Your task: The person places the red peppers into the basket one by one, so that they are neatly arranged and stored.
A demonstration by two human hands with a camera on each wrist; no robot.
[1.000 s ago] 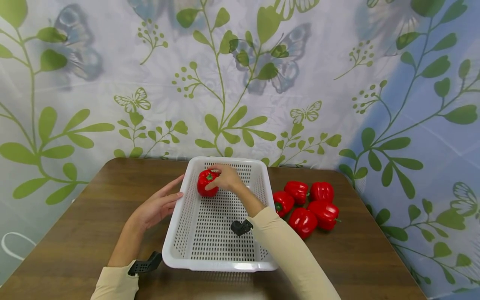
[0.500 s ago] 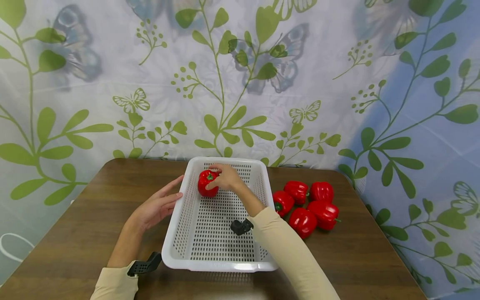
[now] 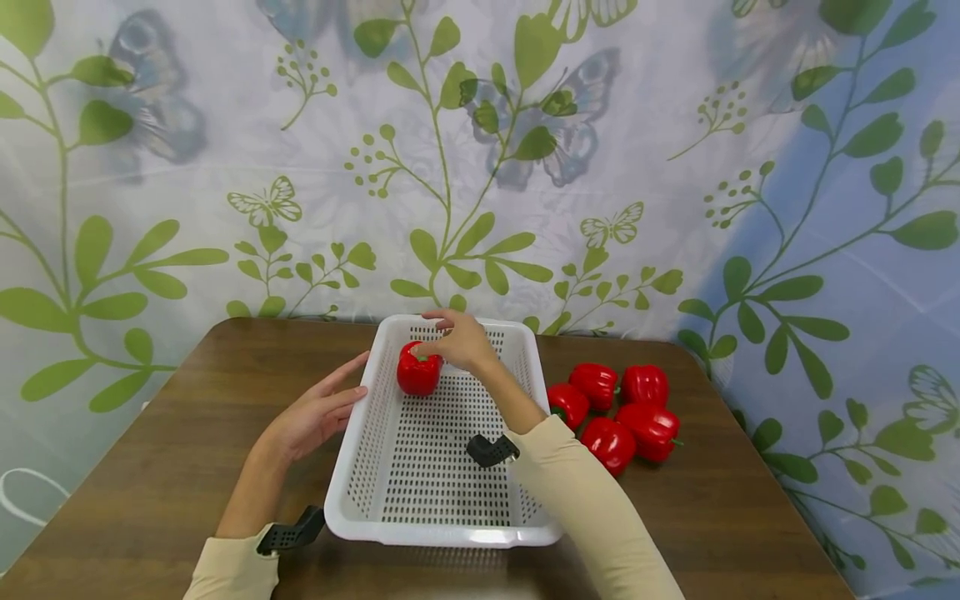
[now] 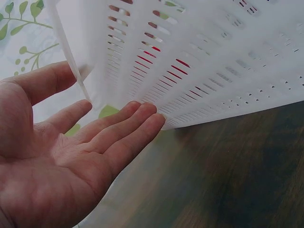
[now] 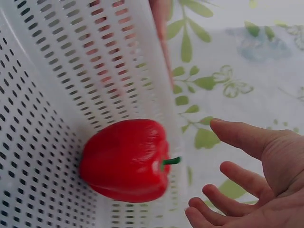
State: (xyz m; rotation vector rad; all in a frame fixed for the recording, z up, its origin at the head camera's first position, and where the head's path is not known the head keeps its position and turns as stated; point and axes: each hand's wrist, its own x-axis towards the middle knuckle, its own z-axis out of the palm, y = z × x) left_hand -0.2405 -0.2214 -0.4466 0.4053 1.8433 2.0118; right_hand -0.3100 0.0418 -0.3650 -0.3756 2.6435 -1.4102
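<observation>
A red bell pepper (image 3: 417, 377) with a green stem stands in the far left corner of a white perforated plastic basket (image 3: 450, 533). Over it hovers my right hand (image 3: 459, 340), fingers spread and apart from the pepper (image 5: 126, 161) in the right wrist view. My left hand (image 3: 311, 417) lies against the basket's left side from outside, its fingers nearly straight. In the left wrist view, the fingertips of that hand (image 4: 71, 142) touch the slotted wall (image 4: 199, 61), and bits of red show through the slots.
Several more red bell peppers (image 3: 651, 429) lie in a group right of the basket on the brown wooden table (image 3: 720, 517). A patterned cloth (image 3: 315, 150) hangs behind the table. A white cable loop (image 3: 33, 492) shows at the left edge.
My right hand has let go of the bell pepper and lifted slightly up and to the right. The pepper remains in the basket corner. My left hand has stayed at the basket's side.
</observation>
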